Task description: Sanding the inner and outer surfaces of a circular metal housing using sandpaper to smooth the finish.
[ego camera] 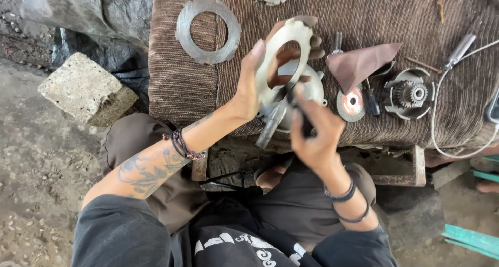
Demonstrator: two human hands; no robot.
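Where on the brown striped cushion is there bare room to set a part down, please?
The brown striped cushion is bare along its left edge, below the flat metal ring. Another free patch lies at upper right, above the brown cloth scrap and the gear hub. Around the left hand, right hand and grinding disc it is crowded.

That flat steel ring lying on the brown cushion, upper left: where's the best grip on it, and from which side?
Take the flat ring across its band, one finger through the open centre and one on the outer edge. Probably come from the left, the free side; the left hand holding the notched plate crowds its right.
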